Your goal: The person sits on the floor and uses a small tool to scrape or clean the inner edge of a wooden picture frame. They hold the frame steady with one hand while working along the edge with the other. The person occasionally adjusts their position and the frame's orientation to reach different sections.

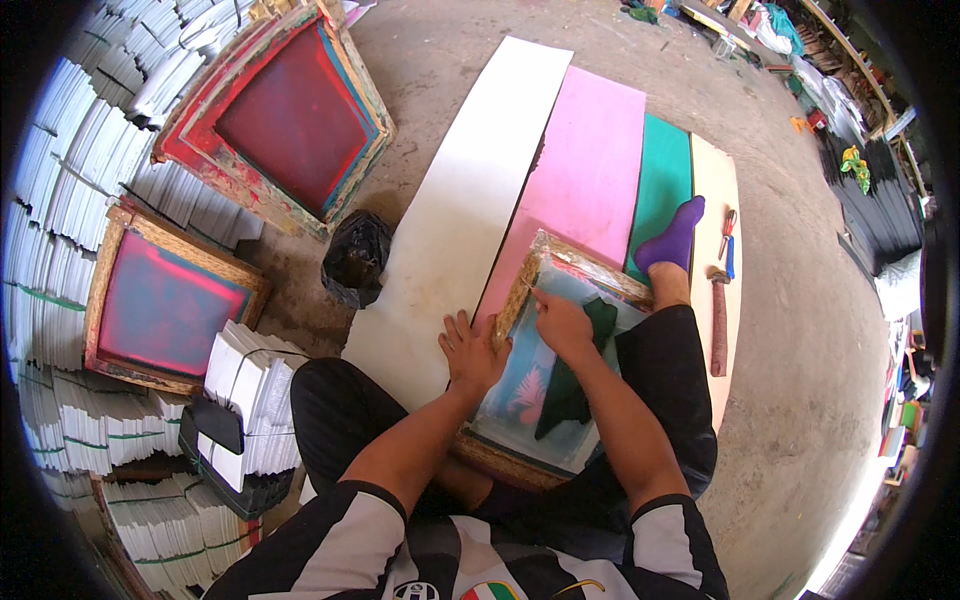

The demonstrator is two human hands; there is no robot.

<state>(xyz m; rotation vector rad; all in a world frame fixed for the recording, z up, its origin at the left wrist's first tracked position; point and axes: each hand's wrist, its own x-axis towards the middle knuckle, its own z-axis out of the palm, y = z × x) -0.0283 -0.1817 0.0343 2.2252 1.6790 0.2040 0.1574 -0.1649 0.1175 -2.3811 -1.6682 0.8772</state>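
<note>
Near the middle of the floor, a wooden-framed printing screen (560,360) is steadied by the left hand (472,350), spread flat on its left rail, while the right hand (562,322) is pressed, fingers together, on a dark green cloth (572,385). Even pressure is advisable. The mesh looks pale blue with pink stains.

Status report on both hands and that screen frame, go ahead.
Left hand flat, steadying wooden screen frame. Right hand pressing on the mesh beside dark green cloth. Nothing blocking.
</note>
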